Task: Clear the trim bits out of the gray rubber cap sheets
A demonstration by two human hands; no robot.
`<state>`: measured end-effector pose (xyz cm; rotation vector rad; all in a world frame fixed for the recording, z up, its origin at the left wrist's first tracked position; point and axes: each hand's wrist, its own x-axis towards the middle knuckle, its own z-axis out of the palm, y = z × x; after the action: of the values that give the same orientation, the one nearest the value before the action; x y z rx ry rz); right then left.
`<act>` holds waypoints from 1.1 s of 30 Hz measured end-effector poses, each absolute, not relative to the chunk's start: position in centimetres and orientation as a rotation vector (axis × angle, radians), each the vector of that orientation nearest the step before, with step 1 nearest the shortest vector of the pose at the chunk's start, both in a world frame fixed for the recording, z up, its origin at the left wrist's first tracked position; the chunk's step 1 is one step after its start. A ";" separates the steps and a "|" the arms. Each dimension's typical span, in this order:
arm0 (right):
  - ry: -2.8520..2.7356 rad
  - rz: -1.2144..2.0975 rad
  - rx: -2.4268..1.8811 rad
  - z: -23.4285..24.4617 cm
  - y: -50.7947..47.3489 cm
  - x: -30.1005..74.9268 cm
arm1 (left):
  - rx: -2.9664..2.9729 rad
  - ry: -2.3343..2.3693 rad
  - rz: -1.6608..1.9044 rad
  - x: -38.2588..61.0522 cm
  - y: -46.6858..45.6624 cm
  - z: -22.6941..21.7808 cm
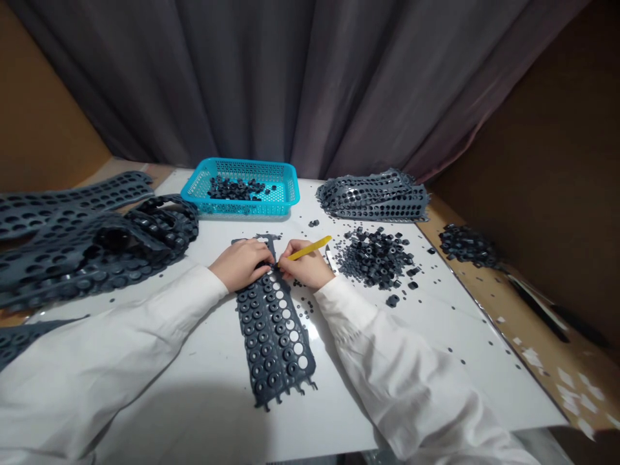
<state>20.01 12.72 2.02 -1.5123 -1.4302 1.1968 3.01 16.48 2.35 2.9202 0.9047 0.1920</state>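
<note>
A dark grey moulded rubber sheet (266, 336) lies lengthwise in front of me, with rows of round ring-shaped parts in it. Its right-hand row shows several open holes with the white table visible through them. My left hand (245, 263) is closed on the sheet's upper part, fingers bent and pressed against it. Between the fingers of my right hand (310, 265) is a slim yellow-handled tool (310, 248), held like a pen. Its lower end points at the sheet beside my left fingertips; the very tip is hidden. Small black discs lie around the sheet's right edge.
A blue basket (242, 210) with black parts stands at the back. Right of my hands lies a heap of black rings (380, 258). Stacked sheets (372, 197) lie behind it. More sheets (97, 252) pile up at left. A dark pile (467, 245) sits past the table's right edge.
</note>
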 end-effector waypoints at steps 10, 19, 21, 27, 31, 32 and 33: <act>-1.417 1.170 -1.525 2.2 12.6 19.9 | 3.067 0.943 0.148 3.6 15.7 2.6; -1.383 1.148 -1.473 2.3 12.5 20.0 | 3.022 0.937 0.122 3.2 16.2 2.5; -1.352 1.177 -1.461 1.9 12.6 20.0 | 3.009 0.938 0.114 3.2 16.1 2.5; -1.352 1.205 -1.459 1.7 12.6 20.0 | 3.018 0.933 0.120 3.2 16.1 2.4; -1.405 1.124 -1.523 1.9 12.6 19.5 | 3.052 0.923 0.148 3.2 16.1 2.3; -1.411 1.110 -1.535 2.0 12.5 19.4 | 3.059 0.921 0.154 3.2 16.1 2.2; -1.417 1.102 -1.546 2.0 12.5 19.3 | 3.064 0.919 0.159 3.2 16.1 2.2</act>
<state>19.27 12.54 1.99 -1.5461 -1.4166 1.1016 3.20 16.12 2.21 3.0643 0.9185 0.1593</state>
